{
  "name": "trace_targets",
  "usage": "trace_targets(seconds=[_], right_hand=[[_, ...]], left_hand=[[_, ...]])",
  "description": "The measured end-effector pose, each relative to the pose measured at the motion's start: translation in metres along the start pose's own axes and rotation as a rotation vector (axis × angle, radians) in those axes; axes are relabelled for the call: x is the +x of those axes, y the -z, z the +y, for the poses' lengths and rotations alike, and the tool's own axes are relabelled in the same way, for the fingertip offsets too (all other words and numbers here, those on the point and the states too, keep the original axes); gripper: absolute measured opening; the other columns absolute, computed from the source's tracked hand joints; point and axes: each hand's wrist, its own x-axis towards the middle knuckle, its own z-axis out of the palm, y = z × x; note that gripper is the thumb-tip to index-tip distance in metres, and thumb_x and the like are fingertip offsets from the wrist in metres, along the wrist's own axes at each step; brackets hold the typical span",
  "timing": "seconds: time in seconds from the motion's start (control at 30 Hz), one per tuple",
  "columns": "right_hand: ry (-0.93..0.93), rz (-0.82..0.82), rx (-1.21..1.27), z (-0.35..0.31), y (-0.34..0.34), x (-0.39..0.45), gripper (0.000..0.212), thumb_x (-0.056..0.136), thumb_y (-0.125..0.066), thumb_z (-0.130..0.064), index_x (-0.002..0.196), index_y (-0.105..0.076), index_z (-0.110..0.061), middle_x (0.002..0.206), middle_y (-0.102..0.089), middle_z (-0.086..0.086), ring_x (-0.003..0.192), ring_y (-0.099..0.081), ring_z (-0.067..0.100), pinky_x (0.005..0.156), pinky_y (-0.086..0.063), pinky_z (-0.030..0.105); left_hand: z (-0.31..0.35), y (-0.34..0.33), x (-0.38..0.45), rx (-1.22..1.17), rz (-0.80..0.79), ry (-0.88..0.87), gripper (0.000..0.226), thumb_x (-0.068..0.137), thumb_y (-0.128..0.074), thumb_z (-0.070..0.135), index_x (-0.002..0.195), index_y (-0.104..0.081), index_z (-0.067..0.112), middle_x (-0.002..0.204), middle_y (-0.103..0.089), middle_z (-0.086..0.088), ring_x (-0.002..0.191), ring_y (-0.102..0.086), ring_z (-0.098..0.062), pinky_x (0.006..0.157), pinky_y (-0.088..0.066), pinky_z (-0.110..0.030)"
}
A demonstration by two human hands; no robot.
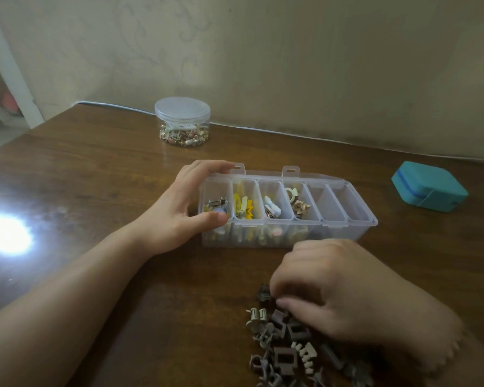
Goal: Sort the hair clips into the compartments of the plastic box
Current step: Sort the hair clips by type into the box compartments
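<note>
The plastic box [344, 233] stands open on the table [95, 177]; four left compartments hold clips, two right ones look empty; the left hand [179, 216] grips its end; the right hand [336, 291] curls into the grey clip pile [285, 347], grasp hidden; much remains.

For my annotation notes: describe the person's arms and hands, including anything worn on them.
Both forearms are bare to the picture's edge, with no sleeves visible. The left hand and right hand show no gloves, rings, watch or bracelets. Fingernails look short and unpainted.
</note>
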Motion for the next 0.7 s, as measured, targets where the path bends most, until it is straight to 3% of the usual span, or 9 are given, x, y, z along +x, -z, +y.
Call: trace_targets(seconds=[0.1,0.2,0.27,0.33,0.4,0.5,0.6,0.7], right_hand=[[-0.067,0.058,0.099,0.007,0.009,-0.006,0.014,0.086,-0.055,-0.041,0.097,-0.063,-0.039,0.085,-0.062,-0.024,0.083,-0.057,-0.004,0.07,-0.048,0.015],[-0.15,0.379,0.3,0.019,0.027,-0.02,0.013,0.084,-0.059,-0.038,0.095,-0.066,-0.036,0.086,-0.064,-0.022,0.083,-0.061,-0.001,0.065,-0.048,0.009],[-0.244,0.655,0.275,0.029,0.03,-0.025,0.009,0.085,-0.066,-0.032,0.094,-0.064,-0.034,0.085,-0.065,-0.018,0.079,-0.061,0.001,0.06,-0.048,0.01],[-0.363,0.769,0.203,0.038,0.025,-0.024,0.008,0.085,-0.068,-0.026,0.092,-0.064,-0.03,0.082,-0.063,-0.019,0.075,-0.061,0.003,0.058,-0.046,0.009],[-0.389,0.698,0.068,0.038,0.019,-0.019,0.009,0.088,-0.064,-0.032,0.095,-0.064,-0.027,0.084,-0.061,-0.017,0.075,-0.06,0.005,0.061,-0.043,0.009],[-0.183,0.581,0.122,0.026,0.013,-0.012,0.016,0.086,-0.059,-0.03,0.1,-0.064,-0.026,0.095,-0.062,-0.016,0.087,-0.058,-0.001,0.072,-0.046,0.013],[0.051,0.222,0.188,0.006,0.004,-0.003,0.029,0.086,-0.061,-0.02,0.113,-0.067,-0.031,0.117,-0.063,-0.018,0.11,-0.059,0.001,0.087,-0.053,0.025],[0.129,0.011,0.075,0.003,-0.008,0.005,0.035,0.089,-0.063,-0.021,0.118,-0.061,-0.041,0.125,-0.058,-0.024,0.109,-0.055,-0.002,0.081,-0.054,0.032]], left_hand=[[0.0,0.0,0.0,0.004,0.003,-0.003,0.072,0.075,-0.059,0.059,0.141,-0.042,0.036,0.139,-0.047,0.018,0.134,-0.04,-0.006,0.106,-0.036,-0.025],[-0.001,0.0,0.0,0.009,-0.001,-0.002,0.073,0.075,-0.059,0.059,0.142,-0.042,0.035,0.14,-0.047,0.018,0.135,-0.04,-0.006,0.106,-0.036,-0.025],[-0.001,0.0,0.0,0.016,-0.003,-0.003,0.074,0.075,-0.058,0.059,0.143,-0.042,0.034,0.14,-0.047,0.018,0.135,-0.04,-0.005,0.106,-0.035,-0.024],[-0.001,0.0,0.0,0.016,-0.004,-0.007,0.074,0.075,-0.058,0.059,0.143,-0.042,0.034,0.139,-0.047,0.019,0.134,-0.04,-0.005,0.106,-0.035,-0.024],[0.0,0.0,0.0,0.011,-0.003,-0.009,0.074,0.075,-0.059,0.059,0.143,-0.042,0.033,0.139,-0.047,0.019,0.134,-0.041,-0.006,0.106,-0.036,-0.025],[0.0,0.0,0.0,0.011,0.001,-0.007,0.075,0.075,-0.059,0.058,0.143,-0.043,0.032,0.138,-0.047,0.018,0.134,-0.041,-0.006,0.109,-0.036,-0.028],[0.0,0.0,-0.001,0.013,0.003,-0.009,0.075,0.075,-0.059,0.058,0.143,-0.043,0.032,0.139,-0.047,0.016,0.134,-0.041,-0.007,0.109,-0.036,-0.031],[0.001,0.0,0.0,0.016,0.004,-0.011,0.074,0.075,-0.059,0.058,0.143,-0.042,0.033,0.14,-0.047,0.016,0.134,-0.041,-0.007,0.108,-0.036,-0.03]])
